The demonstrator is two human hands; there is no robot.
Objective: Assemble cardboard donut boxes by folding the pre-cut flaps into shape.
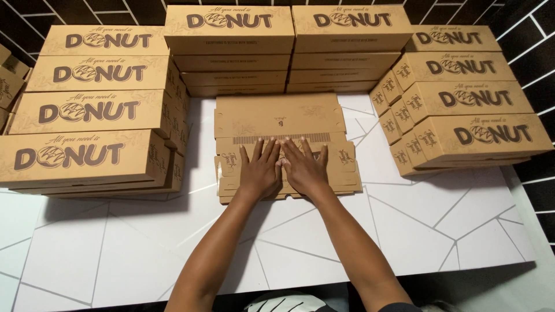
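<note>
A pile of flat, unfolded brown cardboard box blanks (277, 118) lies in the middle of the white table (404, 231). Both my hands rest palm down on the near part of the top blank, side by side. My left hand (260, 170) has its fingers spread and pointing away from me. My right hand (303, 167) lies just beside it, fingers also spread, thumbs almost touching. Neither hand grips anything.
Stacks of assembled brown cardboard boxes ring the blanks: a tall stack at the left (87, 110), two stacks at the back (231, 49) (350, 46), and a stack at the right (462, 104). Dark tiled wall (532, 52) lies behind.
</note>
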